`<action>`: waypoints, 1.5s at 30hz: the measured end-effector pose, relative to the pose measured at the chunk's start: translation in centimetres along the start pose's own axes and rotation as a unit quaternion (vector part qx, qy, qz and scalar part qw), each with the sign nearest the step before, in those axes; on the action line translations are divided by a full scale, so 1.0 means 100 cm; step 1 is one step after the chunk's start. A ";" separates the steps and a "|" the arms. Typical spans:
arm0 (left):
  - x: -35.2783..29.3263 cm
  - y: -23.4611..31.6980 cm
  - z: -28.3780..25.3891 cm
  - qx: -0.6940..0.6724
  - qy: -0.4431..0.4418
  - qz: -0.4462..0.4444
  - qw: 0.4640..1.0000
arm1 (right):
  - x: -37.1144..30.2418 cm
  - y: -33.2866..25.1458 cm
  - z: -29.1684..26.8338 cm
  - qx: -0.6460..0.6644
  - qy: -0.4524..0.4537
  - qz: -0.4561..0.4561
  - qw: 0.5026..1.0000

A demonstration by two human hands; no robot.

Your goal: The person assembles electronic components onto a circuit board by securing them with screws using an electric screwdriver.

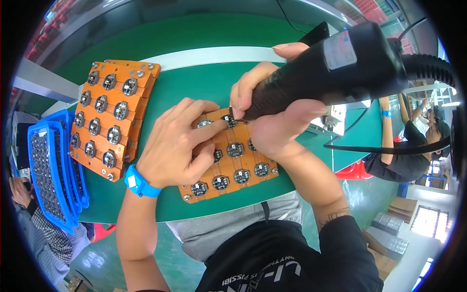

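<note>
On the green table in front of me lies an orange fixture plate (224, 164) with rows of small round circuit boards (235, 149). My left hand (168, 138) rests over its left part with fingers apart. Its index fingertip touches a round board (228, 120) near the far edge, and its thumb is bent over the plate. Wrapped in my right hand (277, 124) is a black electric screwdriver (335, 73), tilted with its working end down at that board. The screwdriver's tip is mostly hidden by my fingers. A blue band circles my left wrist.
At left, stacked orange fixture plates (104, 119) carry more round boards. Beyond them, blue trays (73, 225) full of small dark parts overhang the table edge. A metal box (335, 117) stands at right. A black cable (389, 150) loops there. Other people sit on both sides.
</note>
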State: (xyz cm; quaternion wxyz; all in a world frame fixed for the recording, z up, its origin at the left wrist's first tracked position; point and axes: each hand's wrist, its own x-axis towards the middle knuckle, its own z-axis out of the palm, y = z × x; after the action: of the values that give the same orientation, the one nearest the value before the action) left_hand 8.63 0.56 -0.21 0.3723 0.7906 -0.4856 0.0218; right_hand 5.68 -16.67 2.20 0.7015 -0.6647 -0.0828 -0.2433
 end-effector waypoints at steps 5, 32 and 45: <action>0.001 0.001 0.000 0.006 -0.005 0.004 1.000 | 0.009 0.007 -0.001 0.027 -0.029 -0.009 0.999; 0.006 0.005 -0.002 -0.047 -0.013 0.000 0.999 | 0.001 -0.083 -0.119 -0.070 0.235 -0.096 0.965; 0.005 0.002 -0.005 -0.079 -0.010 -0.027 0.996 | -0.006 -0.068 -0.083 0.019 0.137 0.004 0.990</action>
State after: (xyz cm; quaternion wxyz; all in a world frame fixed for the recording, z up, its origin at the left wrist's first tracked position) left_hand 8.91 0.44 0.42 0.4294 0.7715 -0.4681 -0.0349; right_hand 0.33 -24.56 7.16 0.7198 -0.6118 0.0120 -0.3278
